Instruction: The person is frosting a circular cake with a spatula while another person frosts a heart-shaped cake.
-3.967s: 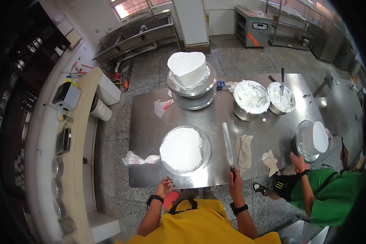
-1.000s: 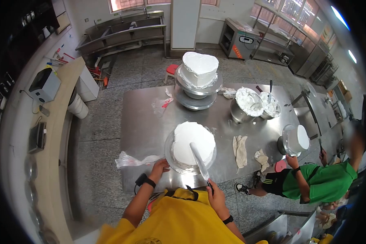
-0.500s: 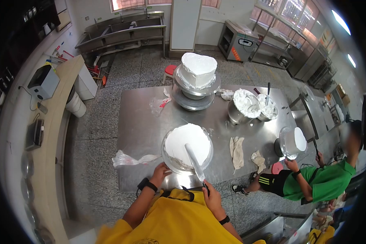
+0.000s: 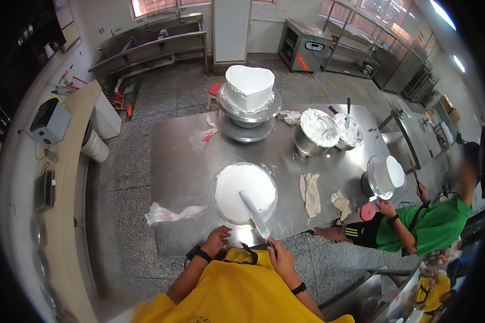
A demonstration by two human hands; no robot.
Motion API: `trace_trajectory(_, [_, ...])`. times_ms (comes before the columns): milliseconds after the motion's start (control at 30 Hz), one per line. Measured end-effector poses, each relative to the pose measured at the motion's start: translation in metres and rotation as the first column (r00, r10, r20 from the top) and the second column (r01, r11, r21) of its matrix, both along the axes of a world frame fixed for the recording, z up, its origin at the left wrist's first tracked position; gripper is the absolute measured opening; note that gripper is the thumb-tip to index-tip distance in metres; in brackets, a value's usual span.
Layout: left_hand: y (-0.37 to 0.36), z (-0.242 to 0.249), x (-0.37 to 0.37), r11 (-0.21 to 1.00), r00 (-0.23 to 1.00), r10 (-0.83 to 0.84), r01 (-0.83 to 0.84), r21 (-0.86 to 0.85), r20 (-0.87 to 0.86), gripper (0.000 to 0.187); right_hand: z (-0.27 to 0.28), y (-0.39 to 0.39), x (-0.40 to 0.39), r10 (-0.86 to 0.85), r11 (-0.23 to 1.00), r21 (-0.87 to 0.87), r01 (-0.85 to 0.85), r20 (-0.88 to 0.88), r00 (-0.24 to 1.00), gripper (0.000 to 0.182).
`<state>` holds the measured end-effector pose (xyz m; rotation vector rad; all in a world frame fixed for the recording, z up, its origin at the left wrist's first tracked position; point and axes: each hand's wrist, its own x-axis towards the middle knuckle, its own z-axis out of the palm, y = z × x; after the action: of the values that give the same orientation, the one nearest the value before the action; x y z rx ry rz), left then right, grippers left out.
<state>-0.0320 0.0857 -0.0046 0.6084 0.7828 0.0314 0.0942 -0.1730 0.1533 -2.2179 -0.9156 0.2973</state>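
A round cake covered in white cream sits on a round turntable in front of me. My right hand grips the dark handle of an icing spatula. Its long blade slants up and left over the cake, the tip resting at or just above the creamed top; contact cannot be told. At the turntable's near left edge is my left hand, fingers loosely stretched toward the rim and holding nothing visible.
A heart-shaped cream cake stands on a raised turntable behind. Cream-filled bowls, cloths and a plastic bag lie on the steel table. At right, a person in green works on another cake.
The whole view has shifted slightly. My left hand has slid a little right along the turntable's near rim. The spatula stays over the cake at nearly the same slant.
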Motion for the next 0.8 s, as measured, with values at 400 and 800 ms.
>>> trace_trajectory(400, [0.069, 0.038, 0.016, 0.972, 0.993, 0.109, -0.115, 0.204, 0.043, 0.043, 0.000, 0.000, -0.004, 0.004, 1.000, 0.022, -0.003, -0.068, 0.998, 0.038])
trace_trajectory(800, [-0.004, 0.042, -0.006, 0.981, 0.983, -0.186, 0.186, 0.050, -0.007, 0.047, 0.004, 0.001, -0.006, -0.008, 1.000, -0.005, 0.008, -0.066, 0.998, 0.036])
